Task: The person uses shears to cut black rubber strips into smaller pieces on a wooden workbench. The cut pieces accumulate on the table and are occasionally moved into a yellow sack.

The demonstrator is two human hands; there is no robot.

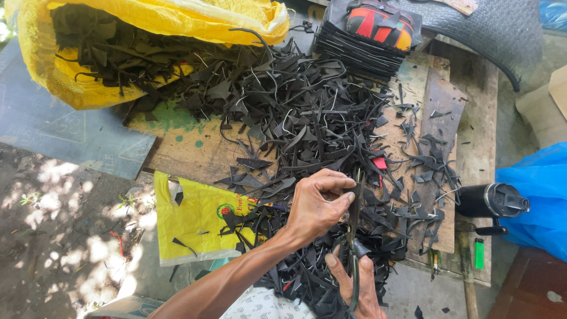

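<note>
My left hand [319, 204] pinches a thin black strip [356, 204] between thumb and fingers, just above a heap of black scrap pieces [295, 112]. Below it, my right hand [356, 283] grips the handles of dark scissors [353, 236], whose blades point up along the strip toward my left fingertips. Both hands hover over the near edge of a worn wooden board [189, 150] covered with the scraps.
A yellow sack [53, 71] spilling more black scraps lies at top left. A stack of flat black cut pieces [354, 50] carries a red and orange item. A yellow plastic bag [195, 218], black flask [493, 201], green lighter [479, 253] and blue bag [540, 195] lie around.
</note>
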